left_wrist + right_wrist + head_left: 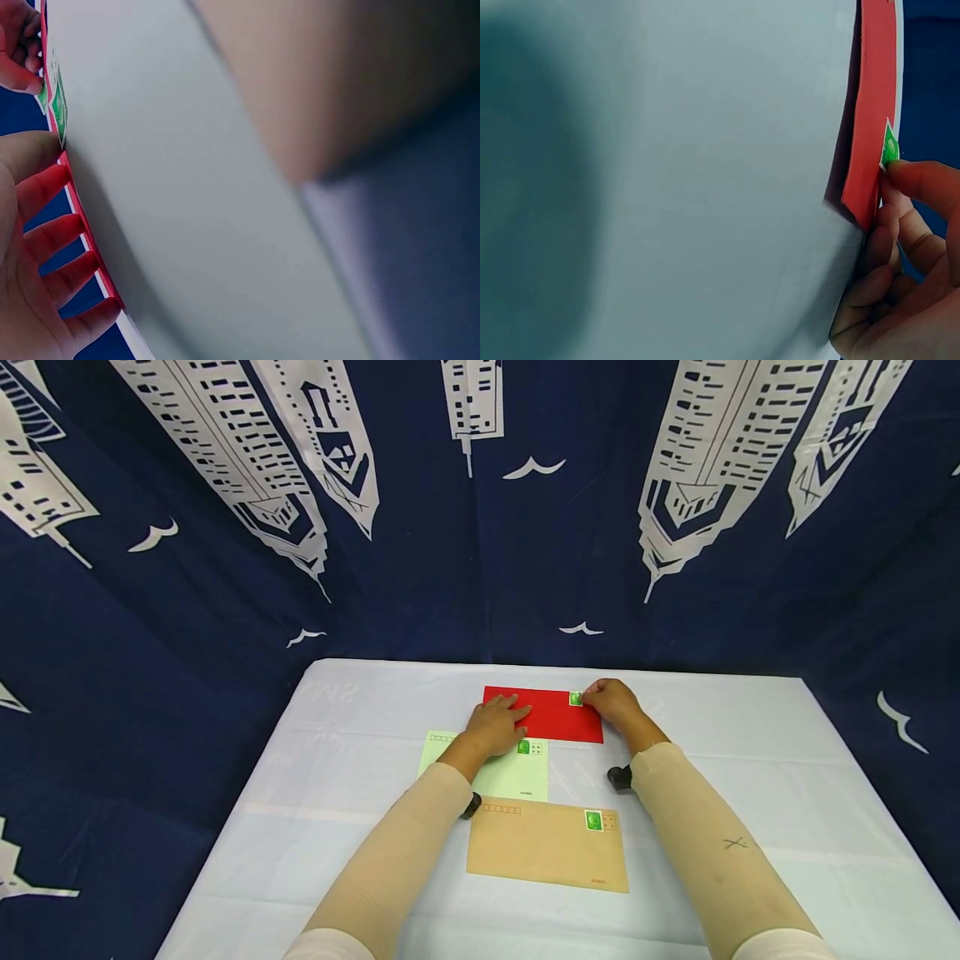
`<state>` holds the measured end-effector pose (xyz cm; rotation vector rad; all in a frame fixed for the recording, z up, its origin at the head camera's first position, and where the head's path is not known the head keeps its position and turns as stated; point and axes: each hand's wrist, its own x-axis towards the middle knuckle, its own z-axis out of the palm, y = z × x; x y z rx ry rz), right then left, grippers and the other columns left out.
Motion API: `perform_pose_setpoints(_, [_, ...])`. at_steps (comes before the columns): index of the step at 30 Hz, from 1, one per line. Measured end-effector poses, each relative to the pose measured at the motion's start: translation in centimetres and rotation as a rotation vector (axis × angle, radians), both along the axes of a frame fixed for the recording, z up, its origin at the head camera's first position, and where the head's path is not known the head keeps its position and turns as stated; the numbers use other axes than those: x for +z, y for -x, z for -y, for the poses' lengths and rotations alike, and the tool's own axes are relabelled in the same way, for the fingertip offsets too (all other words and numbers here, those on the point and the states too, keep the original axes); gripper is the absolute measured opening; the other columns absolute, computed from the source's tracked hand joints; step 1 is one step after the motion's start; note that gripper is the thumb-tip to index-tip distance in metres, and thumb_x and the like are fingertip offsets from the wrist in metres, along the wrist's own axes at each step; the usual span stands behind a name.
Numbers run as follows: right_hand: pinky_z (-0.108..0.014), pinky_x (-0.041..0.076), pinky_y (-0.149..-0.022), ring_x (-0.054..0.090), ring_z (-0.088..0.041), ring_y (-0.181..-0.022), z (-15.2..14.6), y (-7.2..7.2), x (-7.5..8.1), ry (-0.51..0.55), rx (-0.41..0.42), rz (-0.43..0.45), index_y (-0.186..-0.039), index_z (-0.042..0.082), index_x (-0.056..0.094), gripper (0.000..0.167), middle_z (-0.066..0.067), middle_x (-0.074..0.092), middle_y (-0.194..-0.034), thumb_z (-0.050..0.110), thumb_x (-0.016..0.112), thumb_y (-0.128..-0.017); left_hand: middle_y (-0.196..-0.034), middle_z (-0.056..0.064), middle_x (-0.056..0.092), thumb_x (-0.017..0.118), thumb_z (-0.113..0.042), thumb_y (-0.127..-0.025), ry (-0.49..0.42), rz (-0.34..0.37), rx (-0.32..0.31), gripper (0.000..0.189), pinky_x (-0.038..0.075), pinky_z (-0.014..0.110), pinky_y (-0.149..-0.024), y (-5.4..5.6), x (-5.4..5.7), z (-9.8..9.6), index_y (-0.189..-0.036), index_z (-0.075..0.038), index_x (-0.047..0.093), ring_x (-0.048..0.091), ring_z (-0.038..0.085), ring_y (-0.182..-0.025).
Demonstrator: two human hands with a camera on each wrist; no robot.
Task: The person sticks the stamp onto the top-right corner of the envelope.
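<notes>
A red envelope (558, 720) lies near the far side of the table. My left hand (495, 727) presses on its left part with fingers spread and straight, as the left wrist view also shows. At the envelope's top right corner is a green postage stamp (889, 148) with a white border. My right hand (613, 702) pinches this stamp by its edge between thumb and fingertips, over the red paper. In the right wrist view the envelope's near edge lifts a little off the table. A pale green envelope (517, 777) lies partly beneath my left hand and forearm.
Closest to me is a brown envelope (536, 852) bearing a green stamp (593, 820). Another stamp (523, 747) sits on the pale green envelope. A white cloth (750, 827) covers the table. Behind it hangs a dark blue curtain (480, 568) with white buildings and birds.
</notes>
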<state>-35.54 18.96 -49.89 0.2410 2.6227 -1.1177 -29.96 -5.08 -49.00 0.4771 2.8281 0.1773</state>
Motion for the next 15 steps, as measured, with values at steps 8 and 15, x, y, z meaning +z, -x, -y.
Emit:
perform_pose_setpoints(8, [-0.028,0.04,-0.074,0.051,-0.022,-0.089,0.11,-0.1,0.05,-0.016,-0.001,-0.007,-0.104,0.004,0.064,0.02,-0.005,0.057,-0.089,0.022,0.059,-0.097,-0.168,-0.001,0.029,0.05,-0.043,-0.104,0.006,-0.007,-0.003,0.055,0.026,0.052,-0.126,-0.01,-0.15,0.04,-0.157,-0.034,0.037,0.023,0.025,-0.157])
perform_pose_setpoints(15, [-0.028,0.041,-0.072,0.051,-0.022,-0.089,0.07,0.13,-0.13,-0.046,-0.006,0.003,-0.104,0.004,0.064,0.021,-0.008,0.058,-0.092,0.024,0.06,-0.097,-0.168,-0.001,0.028,0.05,-0.043,-0.104,0.009,-0.009,0.0,0.055,0.026,0.052,-0.126,-0.02,-0.17,-0.02,-0.157,-0.034,0.036,0.023,0.025,-0.157])
